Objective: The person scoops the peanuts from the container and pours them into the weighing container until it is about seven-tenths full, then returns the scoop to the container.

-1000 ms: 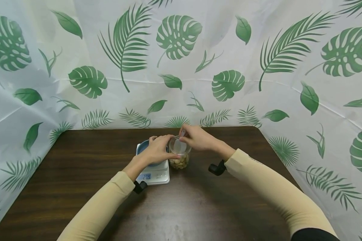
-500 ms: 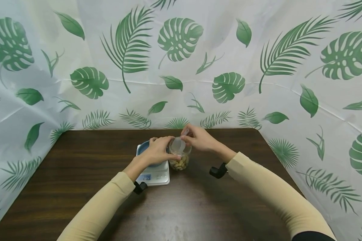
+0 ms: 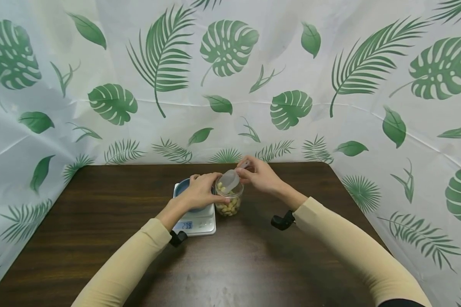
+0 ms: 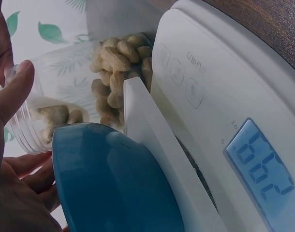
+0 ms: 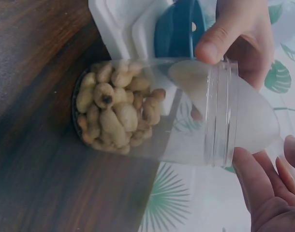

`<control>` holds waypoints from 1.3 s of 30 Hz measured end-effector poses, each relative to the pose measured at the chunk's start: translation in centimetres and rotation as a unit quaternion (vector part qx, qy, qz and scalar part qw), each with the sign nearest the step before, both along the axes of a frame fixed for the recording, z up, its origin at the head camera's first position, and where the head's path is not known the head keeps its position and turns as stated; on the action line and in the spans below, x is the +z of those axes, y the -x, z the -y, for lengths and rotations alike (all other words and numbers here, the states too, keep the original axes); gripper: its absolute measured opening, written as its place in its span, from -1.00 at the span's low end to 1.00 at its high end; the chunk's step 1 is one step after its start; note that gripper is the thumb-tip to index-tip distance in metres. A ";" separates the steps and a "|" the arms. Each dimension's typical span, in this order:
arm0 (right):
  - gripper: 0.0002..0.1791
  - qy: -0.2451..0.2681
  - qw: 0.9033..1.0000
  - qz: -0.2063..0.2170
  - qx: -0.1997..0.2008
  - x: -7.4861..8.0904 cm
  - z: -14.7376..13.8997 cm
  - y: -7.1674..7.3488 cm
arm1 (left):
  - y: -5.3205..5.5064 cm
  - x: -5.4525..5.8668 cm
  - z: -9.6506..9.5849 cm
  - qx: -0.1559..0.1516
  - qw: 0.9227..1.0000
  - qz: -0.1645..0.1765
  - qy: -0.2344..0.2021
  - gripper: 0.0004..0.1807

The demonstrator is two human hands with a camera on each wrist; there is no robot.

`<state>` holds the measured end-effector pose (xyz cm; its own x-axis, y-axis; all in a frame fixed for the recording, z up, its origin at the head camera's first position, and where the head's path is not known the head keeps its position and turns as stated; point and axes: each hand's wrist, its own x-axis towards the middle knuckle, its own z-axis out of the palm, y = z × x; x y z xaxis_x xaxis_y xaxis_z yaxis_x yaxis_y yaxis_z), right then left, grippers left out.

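A clear plastic jar stands on the table, its lower part filled with peanuts in their shells. My left hand grips the jar near its threaded rim, thumb on the near side. A translucent white scoop is pinched by its handle in my right hand. The scoop's bowl sits tilted in the jar mouth, partly inside and partly above the rim. Through the jar wall, the left wrist view shows a few peanuts in the scoop, above the heap.
Left of the jar stands a white kitchen scale with a lit display. A blue bowl rests on its platform, partly hidden by my left arm in the head view. The dark wooden table ends at a leaf-print curtain.
My right hand has shifted a little to the right, tipping the scoop so its handle leans right and its bowl rises in the jar mouth. The left hand keeps its place on the jar.
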<state>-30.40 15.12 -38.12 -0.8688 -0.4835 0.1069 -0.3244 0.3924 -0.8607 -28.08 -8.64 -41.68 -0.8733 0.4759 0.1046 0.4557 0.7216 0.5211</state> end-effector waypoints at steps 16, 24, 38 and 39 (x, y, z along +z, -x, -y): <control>-0.76 0.082 0.996 0.028 -0.018 -1.0 -1.1 -0.3 | 0.1 -0.1 -0.1 0.004 1.000 0.002 0.013 -0.09; -0.74 0.117 0.992 0.033 -0.025 -1.5 -1.5 -0.5 | 0.1 0.0 -0.2 0.003 1.000 0.002 0.015 -0.07; -0.74 0.198 0.979 0.045 -0.036 -2.6 -1.9 -1.2 | 0.2 0.1 0.0 -0.003 1.000 0.005 -0.002 -0.10; -0.74 0.202 0.978 0.046 -0.039 -2.7 -1.9 -1.3 | 0.2 0.1 0.0 -0.003 1.000 0.003 -0.001 -0.10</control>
